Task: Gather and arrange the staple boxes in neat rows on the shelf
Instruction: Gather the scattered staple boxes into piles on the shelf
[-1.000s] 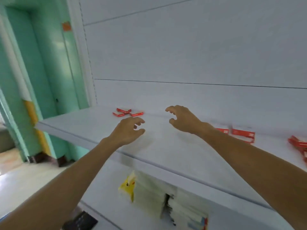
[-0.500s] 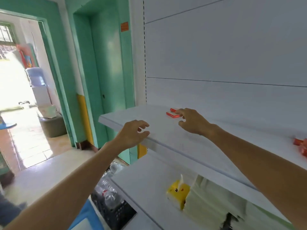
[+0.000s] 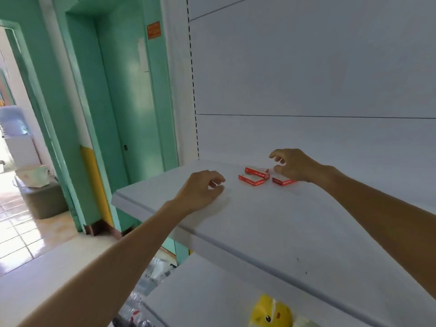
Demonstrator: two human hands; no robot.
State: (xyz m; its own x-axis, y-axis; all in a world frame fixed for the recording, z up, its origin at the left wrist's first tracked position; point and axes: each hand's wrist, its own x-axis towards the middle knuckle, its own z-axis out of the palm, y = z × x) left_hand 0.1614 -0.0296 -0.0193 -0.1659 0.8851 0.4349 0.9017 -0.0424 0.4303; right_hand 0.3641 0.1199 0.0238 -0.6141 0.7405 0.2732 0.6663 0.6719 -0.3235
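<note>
Head view: three red staple boxes (image 3: 264,177) now show clear on the shelf (image 3: 259,223), print unreadable; my right hand (image 3: 295,165) has lifted, fingers spread over them; left hand (image 3: 200,192) rests loosely curled, empty.

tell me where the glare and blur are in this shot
Head view: the doorway floor at far left is blown out by daylight; the red staple boxes are soft, print unreadable; the right hand and left hand cast only faint shadows on the white shelf; wide-angle lens bends the edges.
</note>
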